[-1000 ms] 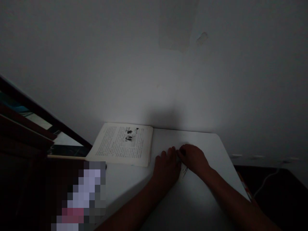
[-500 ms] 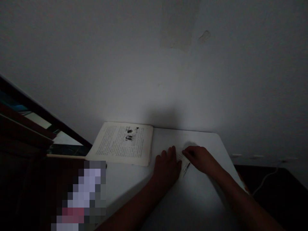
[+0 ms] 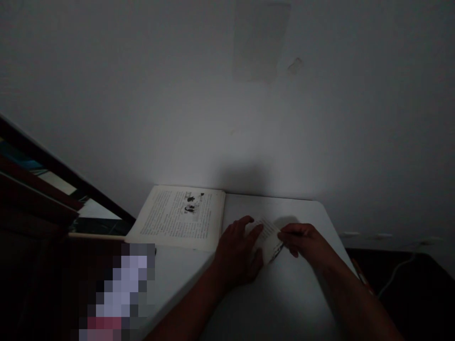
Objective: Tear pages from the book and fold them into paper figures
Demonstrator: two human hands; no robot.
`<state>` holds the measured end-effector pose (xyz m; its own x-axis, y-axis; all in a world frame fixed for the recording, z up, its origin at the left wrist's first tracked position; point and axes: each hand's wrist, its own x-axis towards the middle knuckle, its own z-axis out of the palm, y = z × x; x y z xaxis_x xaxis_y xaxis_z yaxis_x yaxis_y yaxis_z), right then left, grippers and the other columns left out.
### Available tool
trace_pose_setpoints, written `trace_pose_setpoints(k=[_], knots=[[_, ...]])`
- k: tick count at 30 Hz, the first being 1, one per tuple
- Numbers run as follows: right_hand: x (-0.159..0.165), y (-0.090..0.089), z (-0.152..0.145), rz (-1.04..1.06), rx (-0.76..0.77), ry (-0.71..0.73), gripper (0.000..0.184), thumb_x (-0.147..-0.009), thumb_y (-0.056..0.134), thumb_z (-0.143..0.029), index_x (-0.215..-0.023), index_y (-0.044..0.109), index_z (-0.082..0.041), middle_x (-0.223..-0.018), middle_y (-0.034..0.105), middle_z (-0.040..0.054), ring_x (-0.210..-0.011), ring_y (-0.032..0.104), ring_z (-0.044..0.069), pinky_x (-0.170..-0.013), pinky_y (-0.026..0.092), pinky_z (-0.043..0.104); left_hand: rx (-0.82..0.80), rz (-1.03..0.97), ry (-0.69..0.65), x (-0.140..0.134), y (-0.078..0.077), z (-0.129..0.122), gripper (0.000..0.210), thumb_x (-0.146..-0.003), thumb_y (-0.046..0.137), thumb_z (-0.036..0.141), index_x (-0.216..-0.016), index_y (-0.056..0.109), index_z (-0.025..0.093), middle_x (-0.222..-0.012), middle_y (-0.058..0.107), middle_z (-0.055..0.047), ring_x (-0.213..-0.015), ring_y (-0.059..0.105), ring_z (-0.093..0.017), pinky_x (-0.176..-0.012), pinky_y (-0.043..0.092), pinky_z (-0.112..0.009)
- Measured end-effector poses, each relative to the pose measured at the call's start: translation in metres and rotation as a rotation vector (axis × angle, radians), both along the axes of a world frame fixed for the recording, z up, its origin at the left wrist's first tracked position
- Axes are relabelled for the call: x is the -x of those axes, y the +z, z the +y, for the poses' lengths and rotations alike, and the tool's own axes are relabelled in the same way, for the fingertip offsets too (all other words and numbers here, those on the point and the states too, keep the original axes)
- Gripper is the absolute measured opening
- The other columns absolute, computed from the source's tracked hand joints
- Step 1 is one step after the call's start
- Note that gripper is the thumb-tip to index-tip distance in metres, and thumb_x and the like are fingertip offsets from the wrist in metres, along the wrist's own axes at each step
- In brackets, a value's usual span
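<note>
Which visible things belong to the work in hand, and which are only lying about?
In use:
small white printed paper, touched by left hand and right hand
white rounded-corner tabletop beneath

Lying about:
white rectangular paper book with black print
thin white cable

Can see a printed book (image 3: 177, 220) lying far left on a white table (image 3: 280, 298), a darker patch (image 3: 261, 42) on the far wall (image 3: 177, 118), a dark slanted bar (image 3: 67, 175) at left, a pale cable (image 3: 392, 273) at right.

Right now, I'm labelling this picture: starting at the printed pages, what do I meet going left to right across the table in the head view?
Printed pages → left hand → small printed paper → right hand.
</note>
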<state>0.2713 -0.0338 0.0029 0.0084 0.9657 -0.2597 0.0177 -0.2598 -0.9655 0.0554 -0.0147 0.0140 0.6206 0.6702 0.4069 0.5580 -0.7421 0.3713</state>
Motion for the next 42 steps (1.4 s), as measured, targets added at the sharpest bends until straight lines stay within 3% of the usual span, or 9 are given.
trace_pose_setpoints(k=[3,6,9,12,14,17,22,33,42], knots=[[0.000,0.003,-0.001,0.245,0.086,-0.097,0.022,-0.062,0.076,-0.029,-0.066,0.064,-0.012,-0.045,0.047,-0.0047,-0.035,0.035,0.004,-0.035,0.026,0.019,-0.049,-0.070,-0.213,0.007,0.003,0.003,0.055,-0.064,0.059,0.022,-0.118,0.051,0.019,-0.125,0.046,-0.011,-0.112,0.041,-0.029,-0.092,0.036,-0.046],[0.004,0.004,-0.001,0.382,0.133,-0.092,0.020,-0.064,0.075,-0.028,-0.065,0.064,-0.011,-0.043,0.044,-0.0055,-0.035,0.034,0.003,-0.035,0.025,0.018,-0.131,-0.184,-0.210,0.004,-0.002,0.007,0.034,-0.072,0.058,0.019,-0.105,0.059,0.020,-0.108,0.059,-0.010,-0.101,0.050,-0.025,-0.086,0.039,-0.043],[0.008,0.002,0.000,0.413,0.025,-0.081,0.027,-0.070,0.069,-0.039,-0.072,0.067,-0.012,-0.047,0.049,-0.0020,-0.040,0.042,0.008,-0.039,0.033,0.021,-0.132,-0.373,-0.203,0.001,-0.008,0.010,0.021,-0.079,0.054,0.012,-0.097,0.062,0.019,-0.087,0.065,-0.006,-0.080,0.056,-0.016,-0.076,0.043,-0.032],[0.012,-0.001,-0.001,0.260,-0.164,-0.128,0.039,-0.071,0.066,-0.047,-0.094,0.068,-0.016,-0.076,0.065,0.0071,-0.062,0.056,0.016,-0.057,0.046,0.029,0.168,-0.526,-0.089,0.001,-0.008,0.009,0.014,-0.084,0.051,0.017,-0.088,0.064,0.017,-0.079,0.063,-0.004,-0.071,0.056,-0.012,-0.065,0.043,-0.024],[0.017,-0.002,-0.002,0.099,-0.211,-0.140,0.040,-0.067,0.071,-0.043,-0.098,0.067,-0.019,-0.086,0.067,0.0065,-0.071,0.059,0.017,-0.064,0.047,0.029,0.430,-0.573,0.054,0.001,-0.008,0.008,0.022,-0.085,0.051,0.025,-0.069,0.061,0.014,-0.065,0.056,-0.001,-0.060,0.052,-0.010,-0.055,0.039,-0.021],[0.028,-0.002,-0.007,-0.082,-0.199,-0.166,0.025,-0.067,0.072,-0.039,-0.080,0.069,-0.018,-0.066,0.064,0.0007,-0.061,0.058,0.016,-0.057,0.045,0.026,0.717,-0.631,0.241,0.000,-0.011,0.008,0.037,-0.079,0.057,0.037,-0.051,0.049,0.014,-0.049,0.039,0.005,-0.047,0.039,-0.008,-0.045,0.030,-0.020],[0.037,0.003,-0.011,-0.191,-0.190,-0.234,0.025,-0.068,0.068,-0.042,-0.064,0.068,-0.017,-0.058,0.064,0.0010,-0.056,0.059,0.017,-0.052,0.046,0.026,1.022,-0.752,0.180,-0.003,-0.020,0.011,0.033,-0.073,0.061,0.043,-0.062,0.058,0.013,-0.055,0.050,0.003,-0.052,0.046,-0.010,-0.050,0.036,-0.021],[0.035,0.007,-0.012,-0.302,-0.235,-0.214,0.021,-0.072,0.065,-0.038,-0.075,0.071,-0.018,-0.069,0.070,0.0035,-0.063,0.064,0.020,-0.058,0.051,0.028,1.009,-0.683,0.292,-0.002,-0.022,0.009,0.037,-0.070,0.062,0.047,-0.061,0.064,0.011,-0.052,0.052,0.001,-0.047,0.046,-0.010,-0.045,0.036,-0.021],[0.034,0.003,-0.013,-0.246,-0.228,-0.204,0.022,-0.073,0.064,-0.039,-0.074,0.071,-0.019,-0.067,0.070,0.0035,-0.061,0.063,0.019,-0.056,0.051,0.028,1.041,-0.750,0.131,0.001,-0.022,0.011,0.035,-0.073,0.061,0.045,-0.077,0.066,0.010,-0.066,0.064,-0.005,-0.059,0.057,-0.015,-0.055,0.045,-0.025]])
